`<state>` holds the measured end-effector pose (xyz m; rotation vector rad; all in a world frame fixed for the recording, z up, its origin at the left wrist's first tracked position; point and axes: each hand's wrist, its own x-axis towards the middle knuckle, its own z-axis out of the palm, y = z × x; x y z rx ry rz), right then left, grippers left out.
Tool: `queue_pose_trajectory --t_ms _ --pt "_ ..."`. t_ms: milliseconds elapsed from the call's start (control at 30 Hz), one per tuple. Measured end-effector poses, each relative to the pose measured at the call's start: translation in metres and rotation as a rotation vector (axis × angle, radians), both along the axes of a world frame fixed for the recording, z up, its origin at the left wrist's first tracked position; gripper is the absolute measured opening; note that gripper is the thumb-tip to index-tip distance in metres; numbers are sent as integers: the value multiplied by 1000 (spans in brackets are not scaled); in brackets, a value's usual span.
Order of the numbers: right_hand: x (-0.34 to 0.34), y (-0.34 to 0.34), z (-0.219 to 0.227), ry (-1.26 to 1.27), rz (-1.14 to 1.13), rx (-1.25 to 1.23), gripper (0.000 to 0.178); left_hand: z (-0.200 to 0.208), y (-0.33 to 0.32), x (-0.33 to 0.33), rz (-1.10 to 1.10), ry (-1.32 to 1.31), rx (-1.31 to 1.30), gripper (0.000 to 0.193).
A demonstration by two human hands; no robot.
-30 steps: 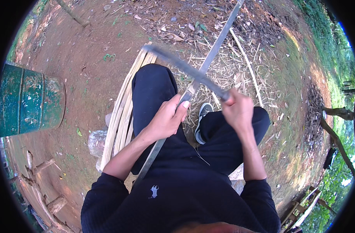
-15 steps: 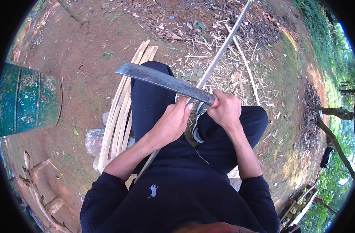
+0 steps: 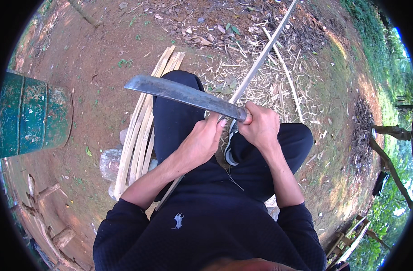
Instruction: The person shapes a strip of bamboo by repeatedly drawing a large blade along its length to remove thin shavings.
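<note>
My right hand (image 3: 262, 124) is closed round the handle of a machete (image 3: 184, 96). Its broad dark blade points left, above my left knee, and crosses over a long, thin wooden strip (image 3: 259, 61). That strip slants from beside my waist, under my left forearm, up to the far right. My left hand (image 3: 203, 139) is wrapped round the strip just on the near side of the blade, thumb and fingers pressed together close to the machete. Where blade and strip meet is partly covered by the blade.
Several pale wooden strips (image 3: 135, 135) lie bundled beside my left leg, over a piece of log (image 3: 111, 163). A green metal barrel (image 3: 35, 115) is at the left. Wood shavings (image 3: 274, 97) litter the ground ahead, with one loose strip (image 3: 287, 77) among them.
The machete has slid a little to the left and slightly nearer, along with my right hand. My left hand and the strip have shifted only slightly.
</note>
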<state>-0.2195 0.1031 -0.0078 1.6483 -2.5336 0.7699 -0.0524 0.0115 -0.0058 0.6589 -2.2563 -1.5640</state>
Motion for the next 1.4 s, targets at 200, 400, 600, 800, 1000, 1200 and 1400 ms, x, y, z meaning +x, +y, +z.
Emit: queue_pose_trajectory --t_ms 200,400,600,800,1000,1200,1400 --pt "-9 2 -9 138 106 -31 18 -12 3 5 -9 60 -24 26" --pt "-30 13 -19 156 58 27 20 -11 4 10 -4 -5 21 16" --pt "-72 33 -26 241 -16 43 16 -11 4 19 -31 -16 7 14" --pt "-39 23 -7 238 47 -27 16 -13 11 7 -67 11 -20 15" --pt "-47 18 15 341 90 -43 23 -1 9 12 -126 -33 -11 14" --pt "-77 32 4 335 137 -63 29 0 12 18 -104 30 -63 15" --pt "-138 65 -14 389 -215 -72 9 10 4 37 -61 -161 0 15"
